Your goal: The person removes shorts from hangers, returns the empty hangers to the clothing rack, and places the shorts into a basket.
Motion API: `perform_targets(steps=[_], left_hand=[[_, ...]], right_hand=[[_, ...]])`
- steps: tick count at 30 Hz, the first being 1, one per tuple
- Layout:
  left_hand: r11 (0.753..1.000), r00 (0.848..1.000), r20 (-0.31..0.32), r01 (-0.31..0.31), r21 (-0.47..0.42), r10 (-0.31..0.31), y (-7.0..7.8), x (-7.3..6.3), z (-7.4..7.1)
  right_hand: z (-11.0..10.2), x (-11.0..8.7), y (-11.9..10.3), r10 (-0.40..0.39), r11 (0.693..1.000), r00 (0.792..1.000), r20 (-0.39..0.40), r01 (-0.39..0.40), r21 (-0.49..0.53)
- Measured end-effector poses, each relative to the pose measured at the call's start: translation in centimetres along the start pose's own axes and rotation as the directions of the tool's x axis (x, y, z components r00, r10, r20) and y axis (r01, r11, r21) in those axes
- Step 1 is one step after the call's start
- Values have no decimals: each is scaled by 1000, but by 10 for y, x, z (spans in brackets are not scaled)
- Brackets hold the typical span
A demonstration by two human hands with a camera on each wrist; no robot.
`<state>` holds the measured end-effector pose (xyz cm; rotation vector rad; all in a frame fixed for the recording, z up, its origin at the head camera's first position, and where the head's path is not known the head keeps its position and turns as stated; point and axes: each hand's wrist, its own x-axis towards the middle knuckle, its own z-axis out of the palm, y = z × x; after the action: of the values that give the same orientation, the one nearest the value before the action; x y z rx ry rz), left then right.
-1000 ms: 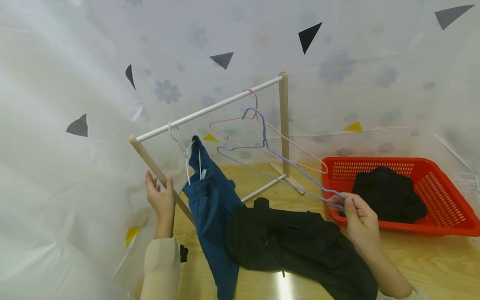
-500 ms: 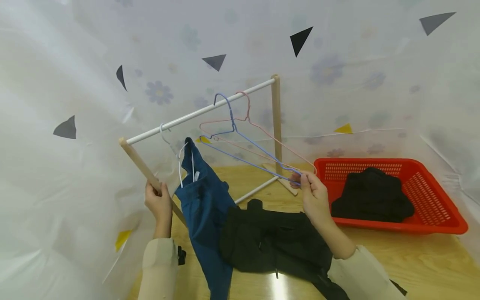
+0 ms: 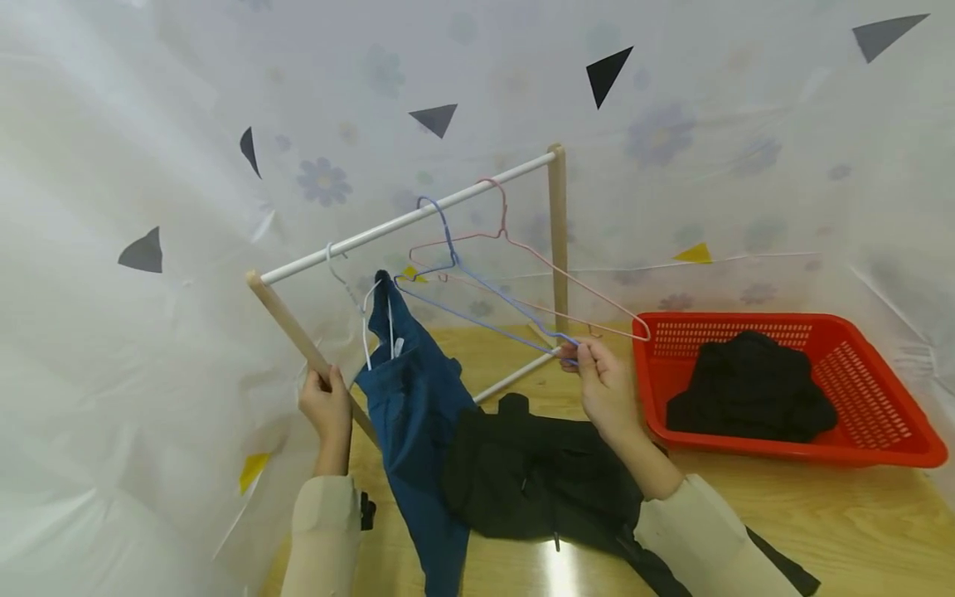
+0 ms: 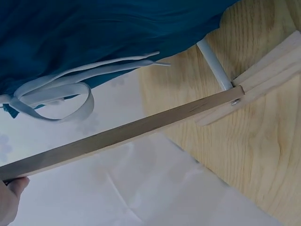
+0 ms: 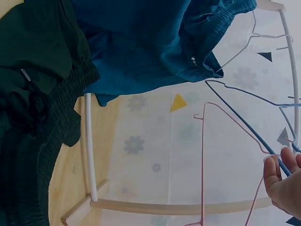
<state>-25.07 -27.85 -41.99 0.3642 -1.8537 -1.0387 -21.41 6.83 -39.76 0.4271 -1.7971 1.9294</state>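
Note:
In the head view my right hand (image 3: 603, 390) pinches one end of a blue wire hanger (image 3: 488, 292). The hanger's hook is at the white rail of a clothes rack (image 3: 388, 227); whether the rail bears its weight I cannot tell. My left hand (image 3: 328, 406) grips the rack's near wooden post (image 3: 289, 322), seen lengthwise in the left wrist view as a wooden bar (image 4: 127, 134). Beside it, blue trousers (image 3: 414, 423) hang from a white hanger (image 3: 346, 282). Farther along the rail is a bare pink hanger (image 3: 574, 282).
Dark green trousers (image 3: 545, 473) lie on the wooden table (image 3: 843, 522) below the rack. To the right, a red plastic basket (image 3: 888, 398) holds a black folded garment (image 3: 753, 390). A patterned white sheet (image 3: 522, 75) surrounds the table at the back and left.
My right hand has moved left with the blue hanger, bringing its hook up to the rail between the white and pink hangers. My left hand's fingers have closed round the post.

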Motion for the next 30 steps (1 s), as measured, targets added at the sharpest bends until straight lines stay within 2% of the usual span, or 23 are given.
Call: perform_targets(steps=[9, 16, 18, 21, 23, 24, 25, 26, 27, 28, 30], left_hand=[[1000, 1000, -4, -21, 1, 21, -2, 0, 1], [999, 999, -1, -46, 17, 46, -1, 0, 2], [999, 999, -2, -47, 17, 47, -2, 0, 2], [999, 999, 1, -36, 19, 36, -3, 0, 3], [1000, 1000, 7, -24, 19, 24, -3, 0, 3], [1000, 1000, 9, -20, 19, 20, -3, 0, 3], [1000, 1000, 10, -17, 18, 17, -3, 0, 3], [1000, 1000, 10, -15, 20, 14, -3, 0, 3], [1000, 1000, 8, -18, 20, 18, -3, -1, 2], [1000, 1000, 6, -22, 19, 22, -3, 0, 2], [999, 999, -1, -32, 23, 32, -3, 0, 2]], right_hand=[[6, -4, 8, 38, 998, 999, 29, -37, -47], [-4, -16, 17, 110, 992, 991, 81, -105, -63], [-8, -24, 20, 129, 987, 990, 60, -122, -103], [-16, -38, 27, 109, 960, 994, 14, -102, -260], [-25, -49, 37, 75, 907, 996, 56, -45, -419], [-31, -55, 42, 79, 863, 991, 111, -12, -505], [-37, -62, 48, 89, 803, 980, 178, 35, -594], [-43, -70, 54, 112, 752, 959, 259, 89, -653], [-49, -78, 60, 159, 699, 927, 339, 137, -702], [-55, -86, 66, 221, 651, 885, 409, 178, -738], [-66, -103, 75, 345, 577, 800, 491, 232, -783]])
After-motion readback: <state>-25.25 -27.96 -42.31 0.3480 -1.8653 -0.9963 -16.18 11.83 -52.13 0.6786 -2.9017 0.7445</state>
